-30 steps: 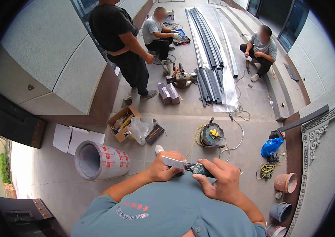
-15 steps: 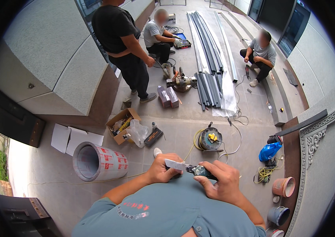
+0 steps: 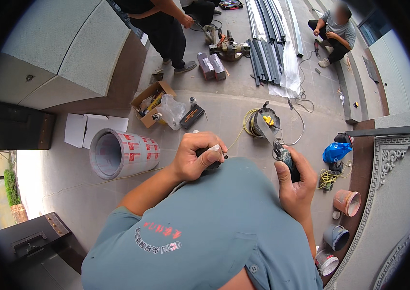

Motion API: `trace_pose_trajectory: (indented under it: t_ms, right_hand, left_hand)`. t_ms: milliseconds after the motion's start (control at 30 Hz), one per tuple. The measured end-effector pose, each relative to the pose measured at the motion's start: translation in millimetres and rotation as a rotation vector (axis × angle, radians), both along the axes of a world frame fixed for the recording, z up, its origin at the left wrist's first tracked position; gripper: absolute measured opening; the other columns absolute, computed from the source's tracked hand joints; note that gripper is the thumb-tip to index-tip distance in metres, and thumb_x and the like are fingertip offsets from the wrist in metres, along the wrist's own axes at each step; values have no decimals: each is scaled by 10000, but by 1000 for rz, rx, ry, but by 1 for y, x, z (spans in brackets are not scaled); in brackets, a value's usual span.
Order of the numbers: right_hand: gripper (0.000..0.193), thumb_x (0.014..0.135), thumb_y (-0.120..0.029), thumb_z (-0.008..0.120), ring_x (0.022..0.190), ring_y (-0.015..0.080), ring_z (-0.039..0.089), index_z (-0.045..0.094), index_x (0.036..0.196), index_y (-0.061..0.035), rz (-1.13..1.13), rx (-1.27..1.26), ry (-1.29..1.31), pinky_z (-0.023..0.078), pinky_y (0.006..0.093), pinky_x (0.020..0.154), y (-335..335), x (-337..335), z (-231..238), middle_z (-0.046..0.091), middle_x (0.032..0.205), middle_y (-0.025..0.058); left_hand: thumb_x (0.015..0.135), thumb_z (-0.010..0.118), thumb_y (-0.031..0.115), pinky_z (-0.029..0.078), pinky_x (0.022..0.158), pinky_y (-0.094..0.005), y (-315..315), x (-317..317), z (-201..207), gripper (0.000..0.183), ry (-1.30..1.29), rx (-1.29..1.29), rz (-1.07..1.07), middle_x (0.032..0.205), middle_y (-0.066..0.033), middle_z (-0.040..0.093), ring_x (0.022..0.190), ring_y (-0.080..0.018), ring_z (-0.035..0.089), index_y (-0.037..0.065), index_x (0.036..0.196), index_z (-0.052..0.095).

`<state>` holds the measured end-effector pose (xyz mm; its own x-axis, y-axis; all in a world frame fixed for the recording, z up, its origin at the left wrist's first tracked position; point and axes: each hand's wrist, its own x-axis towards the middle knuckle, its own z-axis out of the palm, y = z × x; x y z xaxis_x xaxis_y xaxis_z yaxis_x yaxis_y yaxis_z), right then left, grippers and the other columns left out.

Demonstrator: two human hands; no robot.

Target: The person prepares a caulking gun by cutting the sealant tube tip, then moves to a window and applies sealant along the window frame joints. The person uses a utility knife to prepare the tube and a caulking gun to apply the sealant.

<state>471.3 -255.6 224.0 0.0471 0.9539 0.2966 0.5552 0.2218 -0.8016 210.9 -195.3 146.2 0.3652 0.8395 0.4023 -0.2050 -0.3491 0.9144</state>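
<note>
Dark flat-bladed tool in right hand, pinched between thumb and fingers, in front of grey-green shirt. Blade tilted up and leftward, overlapping cable reel in view. Left hand well apart from right, fingers curled around dark object; mostly hidden, cannot tell what kind. On floor beyond: open cardboard box, clear plastic bag and black case, close together. Wrapped tube to left, blue bag to right.
</note>
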Motion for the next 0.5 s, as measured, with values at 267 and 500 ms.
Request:
trace_pose_trajectory:
  t_ms: [267, 500]
  right_hand:
    - [364, 906, -189, 804, 710, 190, 627, 700, 1180, 27, 118, 10, 28, 493, 296, 650, 2, -3, 0, 672, 852, 120]
    - [487, 781, -318, 889, 595, 233, 540, 738, 1121, -3, 320, 50, -197, 430, 340, 543, 14, -18, 19, 564, 729, 80]
  left_hand:
    - [1002, 599, 601, 585, 777, -395, -3, 0, 2, 625, 82, -59, 7, 659, -45, 595, 666, -192, 668, 36, 734, 597]
    - [990, 624, 587, 570, 735, -389, -6, -3, 2, 608, 75, -33, 24, 734, -69, 643, 749, -259, 690, 28, 753, 604]
